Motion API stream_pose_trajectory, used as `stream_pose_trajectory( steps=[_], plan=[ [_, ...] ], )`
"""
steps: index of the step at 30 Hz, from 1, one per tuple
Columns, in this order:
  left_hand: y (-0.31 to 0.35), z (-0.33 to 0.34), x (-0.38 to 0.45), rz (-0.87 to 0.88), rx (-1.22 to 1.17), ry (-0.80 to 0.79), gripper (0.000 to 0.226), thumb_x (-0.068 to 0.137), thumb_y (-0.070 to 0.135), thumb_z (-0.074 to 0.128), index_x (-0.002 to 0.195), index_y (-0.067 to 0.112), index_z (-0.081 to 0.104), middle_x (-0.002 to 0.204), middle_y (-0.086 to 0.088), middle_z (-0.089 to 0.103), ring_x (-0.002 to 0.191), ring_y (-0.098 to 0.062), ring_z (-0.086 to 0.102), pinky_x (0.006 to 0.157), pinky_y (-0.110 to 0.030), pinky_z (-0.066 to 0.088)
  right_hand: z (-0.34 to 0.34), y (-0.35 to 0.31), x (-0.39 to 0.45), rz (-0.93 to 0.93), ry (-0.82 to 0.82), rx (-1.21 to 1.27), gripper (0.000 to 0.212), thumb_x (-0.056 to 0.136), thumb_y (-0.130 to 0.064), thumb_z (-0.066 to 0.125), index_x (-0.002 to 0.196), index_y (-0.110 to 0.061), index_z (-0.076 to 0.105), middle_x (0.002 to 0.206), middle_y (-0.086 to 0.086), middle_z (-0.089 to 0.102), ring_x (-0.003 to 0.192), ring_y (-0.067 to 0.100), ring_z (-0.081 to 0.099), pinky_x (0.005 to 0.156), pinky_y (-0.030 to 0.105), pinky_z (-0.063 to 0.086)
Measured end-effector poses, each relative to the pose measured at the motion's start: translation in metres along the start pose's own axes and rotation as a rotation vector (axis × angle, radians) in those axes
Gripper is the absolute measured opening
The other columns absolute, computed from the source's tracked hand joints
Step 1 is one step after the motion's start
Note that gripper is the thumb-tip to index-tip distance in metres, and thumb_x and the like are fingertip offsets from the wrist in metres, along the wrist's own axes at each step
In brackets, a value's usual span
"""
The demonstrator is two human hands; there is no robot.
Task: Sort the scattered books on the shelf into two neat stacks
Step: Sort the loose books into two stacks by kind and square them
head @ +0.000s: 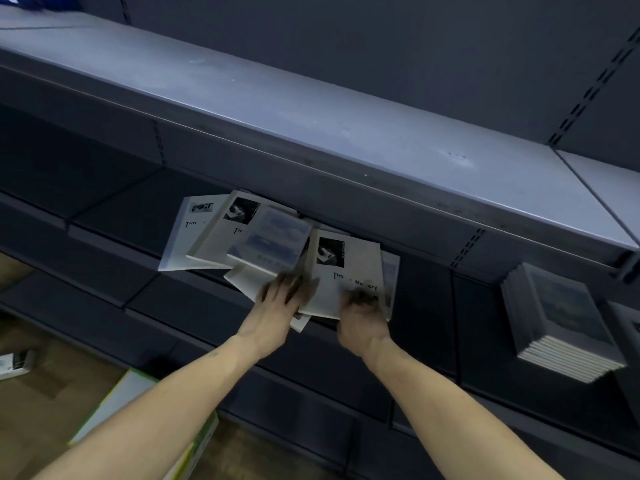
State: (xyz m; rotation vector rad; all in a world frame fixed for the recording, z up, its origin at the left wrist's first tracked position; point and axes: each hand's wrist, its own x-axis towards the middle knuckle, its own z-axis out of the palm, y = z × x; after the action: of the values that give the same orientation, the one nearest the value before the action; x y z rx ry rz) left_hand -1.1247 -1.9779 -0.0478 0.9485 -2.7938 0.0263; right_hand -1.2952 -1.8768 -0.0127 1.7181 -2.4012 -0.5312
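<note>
Several thin white books lie fanned and overlapping on the dark middle shelf (114, 220). One with a pale sky cover (273, 237) sits on top of two white ones (188, 233) to the left. My right hand (363, 317) grips the near edge of a white book (341, 271) with a black photo and title lettering. My left hand (277, 303) lies with spread fingers on the books beside it, blurred by motion. A neat stack of sky-cover books (561, 320) stands on the same shelf at the right.
A grey upper shelf (311, 109) overhangs the books closely. On the wooden floor at lower left lie a green-edged cardboard box (138, 403) and a stray book (15, 363). Lower dark shelves run beneath.
</note>
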Motion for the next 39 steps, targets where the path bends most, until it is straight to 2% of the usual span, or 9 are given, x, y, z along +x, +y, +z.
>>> stream_pose_trajectory(
  steps=[3, 9, 14, 21, 25, 27, 31, 36, 39],
  plan=[
    [0.002, -0.001, -0.001, -0.052, 0.016, 0.145, 0.073, 0.048, -0.004, 0.079, 0.118, 0.009, 0.064, 0.107, -0.012, 0.056, 0.098, -0.033, 0.059, 0.08, -0.041, 0.054, 0.004, 0.015, -0.008, 0.019, -0.054, -0.071, 0.04, 0.097, -0.012, 0.036, 0.134, 0.004, 0.034, 0.104, 0.021, 0.066, 0.082, 0.027, 0.067, 0.063, 0.029, 0.05],
    [0.043, -0.024, 0.021, -0.145, -0.231, 0.283, 0.049, 0.051, -0.018, 0.074, 0.093, 0.006, 0.072, 0.092, -0.013, 0.065, 0.082, -0.034, 0.064, 0.047, -0.033, 0.047, 0.017, 0.051, -0.034, 0.116, -0.136, -0.089, 0.031, 0.097, -0.012, 0.037, 0.118, 0.001, 0.056, 0.111, 0.015, 0.065, 0.095, 0.029, 0.066, 0.061, 0.029, 0.046],
    [0.07, -0.037, 0.027, -0.36, -0.498, 0.299, 0.029, 0.09, -0.001, 0.053, 0.113, 0.012, 0.065, 0.107, -0.009, 0.059, 0.092, -0.029, 0.057, 0.059, -0.034, 0.043, 0.024, 0.066, -0.057, 0.186, -0.157, -0.041, 0.032, 0.096, -0.01, 0.037, 0.119, -0.002, 0.057, 0.114, 0.011, 0.064, 0.094, 0.026, 0.065, 0.056, 0.029, 0.038],
    [0.11, -0.058, 0.028, -0.407, -0.806, 0.424, 0.016, 0.099, 0.011, 0.046, 0.103, 0.01, 0.062, 0.087, -0.007, 0.063, 0.079, -0.025, 0.06, 0.065, -0.035, 0.047, 0.026, 0.089, -0.102, 0.203, -0.14, 0.234, 0.02, 0.095, -0.034, 0.05, 0.092, -0.017, 0.061, 0.09, 0.002, 0.065, 0.084, 0.022, 0.065, 0.058, 0.026, 0.043],
    [0.159, -0.044, 0.024, -0.243, -0.783, 0.199, 0.027, 0.101, 0.012, 0.046, 0.12, 0.014, 0.064, 0.105, -0.008, 0.066, 0.092, -0.024, 0.063, 0.075, -0.03, 0.049, 0.042, 0.104, -0.127, 0.242, 0.076, 0.36, 0.06, 0.087, -0.036, 0.058, 0.14, -0.016, 0.039, 0.103, 0.007, 0.066, 0.089, 0.027, 0.064, 0.062, 0.032, 0.045],
    [0.184, -0.027, 0.016, -0.195, -0.677, 0.01, 0.032, 0.102, 0.02, 0.046, 0.13, 0.022, 0.06, 0.118, -0.006, 0.064, 0.101, -0.021, 0.061, 0.082, -0.029, 0.049, 0.049, 0.111, -0.139, 0.229, 0.128, 0.379, 0.067, 0.086, -0.032, 0.061, 0.144, -0.014, 0.034, 0.106, 0.009, 0.065, 0.089, 0.027, 0.064, 0.064, 0.033, 0.048],
    [0.22, -0.013, -0.001, -0.16, -0.523, 0.002, 0.029, 0.098, 0.025, 0.053, 0.124, 0.032, 0.063, 0.117, 0.004, 0.064, 0.098, -0.012, 0.056, 0.066, -0.016, 0.035, 0.074, 0.131, -0.16, 0.176, 0.223, 0.387, 0.077, 0.073, -0.029, 0.077, 0.138, -0.01, 0.041, 0.116, 0.012, 0.061, 0.084, 0.026, 0.065, 0.058, 0.033, 0.054],
    [0.25, -0.018, -0.016, 0.008, -0.249, -0.021, 0.029, 0.095, 0.027, 0.056, 0.123, 0.029, 0.061, 0.121, 0.008, 0.064, 0.108, -0.022, 0.054, 0.074, -0.031, 0.05, 0.103, 0.143, -0.176, 0.263, 0.203, 0.533, 0.1, 0.079, -0.047, 0.073, 0.153, -0.015, 0.014, 0.158, 0.019, 0.016, 0.132, 0.035, 0.044, 0.108, 0.044, 0.041],
    [0.268, -0.017, -0.025, 0.002, -0.216, -0.053, 0.028, 0.091, 0.025, 0.058, 0.119, 0.028, 0.062, 0.117, 0.007, 0.065, 0.111, -0.021, 0.052, 0.075, -0.033, 0.052, 0.108, 0.14, -0.179, 0.253, 0.16, 0.683, 0.101, 0.083, -0.047, 0.069, 0.154, -0.016, 0.004, 0.161, 0.014, -0.002, 0.138, 0.034, 0.037, 0.114, 0.043, 0.032]
  ],
)
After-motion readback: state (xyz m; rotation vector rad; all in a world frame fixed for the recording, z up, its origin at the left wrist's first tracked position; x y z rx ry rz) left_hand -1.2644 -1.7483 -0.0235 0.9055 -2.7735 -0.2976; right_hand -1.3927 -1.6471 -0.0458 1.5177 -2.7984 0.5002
